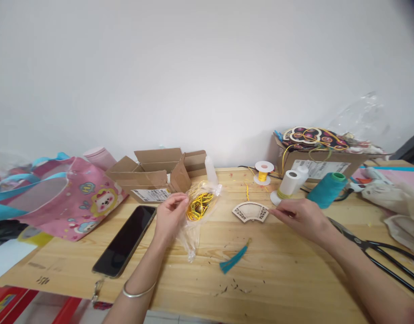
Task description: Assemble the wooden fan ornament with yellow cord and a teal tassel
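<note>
My left hand (169, 215) pinches the top of a clear plastic bag (196, 213) that holds coiled yellow cord, lifted a little off the wooden table (287, 279). My right hand (299, 217) lies to the right, fingers closed and touching the right edge of a fan-shaped wooden cutout (250, 211) that lies flat on the table. A teal tassel (234, 261) rests nearer to me, between my two arms. Whether the right fingers grip the cutout or only touch it is unclear.
A black phone (126, 240) lies left of my left hand. Behind stand an open cardboard box (153, 175), a pink printed bag (68, 198), a yellow cord spool (263, 173), a white spool (289, 184), a teal thread cone (328, 189) and black scissors (371, 247).
</note>
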A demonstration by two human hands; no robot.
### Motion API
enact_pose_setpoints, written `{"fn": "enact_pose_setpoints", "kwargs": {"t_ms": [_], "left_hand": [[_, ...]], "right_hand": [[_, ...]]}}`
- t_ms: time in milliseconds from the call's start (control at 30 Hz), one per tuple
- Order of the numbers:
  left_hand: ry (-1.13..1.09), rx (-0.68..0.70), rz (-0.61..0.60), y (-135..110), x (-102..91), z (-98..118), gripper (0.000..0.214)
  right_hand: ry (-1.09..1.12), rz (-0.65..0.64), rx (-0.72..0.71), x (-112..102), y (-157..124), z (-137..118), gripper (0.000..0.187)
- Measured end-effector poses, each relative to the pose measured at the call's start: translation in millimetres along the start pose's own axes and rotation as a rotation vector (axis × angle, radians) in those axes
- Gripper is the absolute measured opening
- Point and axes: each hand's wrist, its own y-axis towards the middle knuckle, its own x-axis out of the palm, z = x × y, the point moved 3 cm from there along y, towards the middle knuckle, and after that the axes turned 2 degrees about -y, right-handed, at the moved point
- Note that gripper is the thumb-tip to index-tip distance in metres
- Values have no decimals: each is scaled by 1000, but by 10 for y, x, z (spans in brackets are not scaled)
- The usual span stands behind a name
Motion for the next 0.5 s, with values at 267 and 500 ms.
{"fn": "enact_pose_setpoints", "kwargs": {"t_ms": [267,500], "left_hand": [[-165,-205,-25,-20,65,-40,28],[-134,-61,-110,-27,103,-27,26]], "right_hand": [[211,-51,-71,138,371,-566,19],[186,-105,-117,473,1044,-1369,21]]}}
